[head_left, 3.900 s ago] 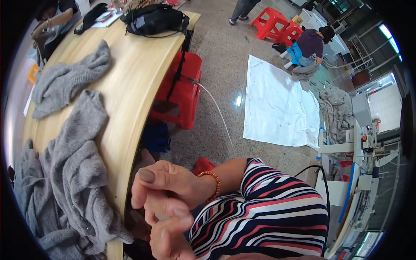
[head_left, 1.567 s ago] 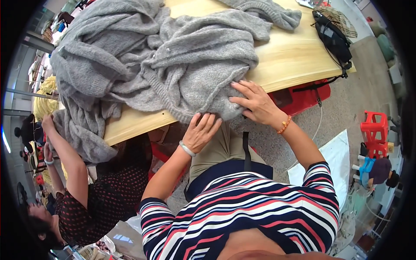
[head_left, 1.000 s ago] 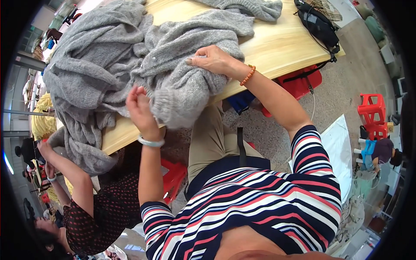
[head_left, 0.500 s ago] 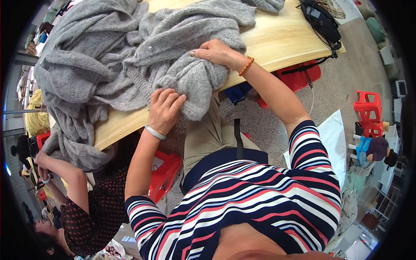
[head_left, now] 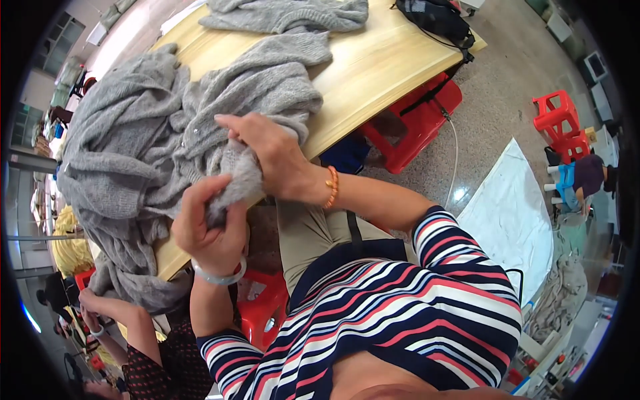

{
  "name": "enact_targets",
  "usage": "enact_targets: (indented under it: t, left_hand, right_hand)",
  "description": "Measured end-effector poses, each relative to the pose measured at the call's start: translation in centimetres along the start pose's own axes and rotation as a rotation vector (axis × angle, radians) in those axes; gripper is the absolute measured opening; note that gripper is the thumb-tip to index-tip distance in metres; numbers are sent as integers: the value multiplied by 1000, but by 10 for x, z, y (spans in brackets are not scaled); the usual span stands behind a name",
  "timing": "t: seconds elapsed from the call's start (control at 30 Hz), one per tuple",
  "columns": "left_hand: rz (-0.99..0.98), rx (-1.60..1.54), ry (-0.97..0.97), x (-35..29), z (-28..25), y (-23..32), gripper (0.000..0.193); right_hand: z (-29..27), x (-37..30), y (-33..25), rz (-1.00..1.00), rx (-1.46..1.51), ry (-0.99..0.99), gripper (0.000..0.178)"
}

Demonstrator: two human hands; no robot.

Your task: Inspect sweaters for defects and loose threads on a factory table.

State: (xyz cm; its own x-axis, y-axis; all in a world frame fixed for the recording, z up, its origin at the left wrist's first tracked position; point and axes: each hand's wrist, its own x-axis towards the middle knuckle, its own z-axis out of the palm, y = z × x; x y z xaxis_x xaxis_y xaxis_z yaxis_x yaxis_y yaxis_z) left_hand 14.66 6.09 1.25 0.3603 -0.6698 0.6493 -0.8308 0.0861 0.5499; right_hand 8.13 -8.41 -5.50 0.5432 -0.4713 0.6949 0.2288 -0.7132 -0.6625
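A grey fuzzy knitted garment (head_left: 113,173) lies in heaped folds over the near left part of the wooden table (head_left: 363,73). Close to my body, a bunched part of it is raised between my two hands. My left hand (head_left: 212,230), with a pale bangle at the wrist, is closed on the lower end of this bunch. Just above and to the right, my right hand (head_left: 277,157) grips the same bunch, an orange bead bracelet on its wrist. Some right fingers are hidden behind the hand and the knit.
Another grey knit piece (head_left: 287,15) lies farther back. A black bag (head_left: 437,20) rests at the table's right corner. Red stools (head_left: 423,123) stand under the table. At the lower left a co-worker's arm (head_left: 123,310) reaches toward the hanging knit. White sheeting (head_left: 510,213) covers floor on the right.
Both hands have come closer together, nearer my body, lifting the garment's edge into a bunch. The right hand moved left and down. The view has shifted, showing more of the table.
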Motion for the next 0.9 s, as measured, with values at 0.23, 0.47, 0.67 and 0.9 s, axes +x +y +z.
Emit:
enact_targets:
  t: [0.23,0.47,0.67,0.9]
  left_hand:
    - [-82,145,455,9,-74,-20,15]
    - [-228,14,809,-15,-163,-63,16]
    - [-581,-93,131,-73,-124,-82,10]
    - [-706,-169,-250,-106,-72,-114,25]
  right_hand:
    - [-51,60,65,-185,-432,288,36]
    - [-124,78,79,-77,-520,265,27]
    - [-221,6,101,405,2,-60,18]
    - [-250,-1,78,623,-38,-423,27]
